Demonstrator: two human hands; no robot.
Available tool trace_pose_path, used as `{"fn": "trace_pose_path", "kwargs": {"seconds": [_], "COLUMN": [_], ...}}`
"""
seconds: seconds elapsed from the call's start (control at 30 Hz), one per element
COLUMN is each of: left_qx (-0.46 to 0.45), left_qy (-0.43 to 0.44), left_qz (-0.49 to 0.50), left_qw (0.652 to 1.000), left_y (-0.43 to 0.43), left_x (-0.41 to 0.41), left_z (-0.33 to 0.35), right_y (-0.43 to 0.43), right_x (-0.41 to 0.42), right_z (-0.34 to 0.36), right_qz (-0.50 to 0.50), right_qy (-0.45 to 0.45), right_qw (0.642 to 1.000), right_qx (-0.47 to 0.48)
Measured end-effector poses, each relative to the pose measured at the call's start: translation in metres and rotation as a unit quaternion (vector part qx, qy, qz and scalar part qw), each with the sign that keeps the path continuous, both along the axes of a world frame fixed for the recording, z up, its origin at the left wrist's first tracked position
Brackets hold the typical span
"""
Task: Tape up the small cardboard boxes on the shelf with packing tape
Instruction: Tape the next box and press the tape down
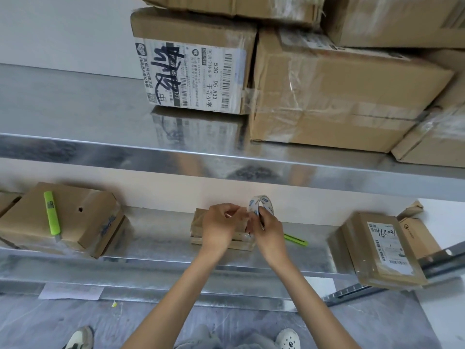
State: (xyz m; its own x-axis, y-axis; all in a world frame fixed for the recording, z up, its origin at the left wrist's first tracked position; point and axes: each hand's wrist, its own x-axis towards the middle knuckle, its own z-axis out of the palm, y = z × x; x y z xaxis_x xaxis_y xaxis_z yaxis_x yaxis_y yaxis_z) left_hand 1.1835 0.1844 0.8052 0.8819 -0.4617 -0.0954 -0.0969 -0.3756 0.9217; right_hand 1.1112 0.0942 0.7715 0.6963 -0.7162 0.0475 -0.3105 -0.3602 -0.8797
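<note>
Right hand (268, 231) grips the clear roll of packing tape (261, 206) upright at centre frame, while my left hand (218, 222) pinches what looks like its loose end. Both are held just above the small brown cardboard box (197, 226) so the strip can go straight down onto its top. That box sits mid-frame on the lower galvanised steel shelf (163, 238). A lime-green utility knife (295, 240) lies just right of it, near enough, I judge, for the cut to come.
</note>
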Motion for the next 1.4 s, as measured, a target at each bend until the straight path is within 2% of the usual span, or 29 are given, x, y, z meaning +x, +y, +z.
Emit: {"fn": "trace_pose_path", "kwargs": {"seconds": [0.1,0.27,0.37,0.43,0.6,0.7,0.77,0.87,1.0,1.17,1.27,1.4], "left_qx": [0.165,0.235,0.316,0.344,0.278,0.176,0.122,0.084,-0.05,-0.066,-0.05,-0.028], "left_qy": [-0.081,-0.146,-0.183,-0.181,-0.114,-0.149,-0.17,-0.15,-0.061,-0.007,0.014,0.019], "left_qz": [-0.075,-0.077,-0.118,-0.126,-0.127,-0.102,-0.142,-0.216,-0.136,-0.117,-0.098,-0.149], "left_qw": [0.98,0.958,0.924,0.913,0.945,0.968,0.967,0.961,0.988,0.991,0.994,0.988], "left_y": [0.003,-0.002,-0.005,-0.006,-0.006,-0.003,-0.002,-0.01,-0.017,-0.022,-0.023,-0.026], "left_x": [0.006,0.013,0.014,0.014,0.017,0.018,0.017,0.016,0.019,0.023,0.03,0.034], "left_z": [0.01,0.009,0.01,0.013,0.013,0.012,0.011,0.003,-0.004,-0.01,-0.015,-0.021], "right_y": [-0.001,-0.004,-0.007,-0.008,-0.01,-0.014,-0.016,-0.019,-0.02,-0.018,-0.02,-0.029], "right_x": [-0.003,-0.006,-0.004,-0.004,-0.006,-0.008,-0.006,-0.005,-0.007,-0.005,-0.004,-0.008], "right_z": [-0.001,0.003,0.001,-0.002,0.004,0.005,0.005,0.007,0.011,0.01,0.014,0.015], "right_qz": [0.001,0.009,0.003,-0.009,-0.033,-0.043,-0.051,-0.04,-0.009,0.002,0.017,0.025], "right_qy": [0.003,-0.009,-0.007,-0.008,-0.011,-0.016,-0.015,-0.018,-0.022,-0.034,-0.041,-0.023], "right_qw": [1.0,1.0,1.0,1.0,0.999,0.998,0.998,0.999,1.0,0.997,0.997,0.998], "right_qx": [0.006,0.01,0.009,0.003,-0.032,-0.041,-0.03,0.005,0.018,0.065,0.06,0.046]}}
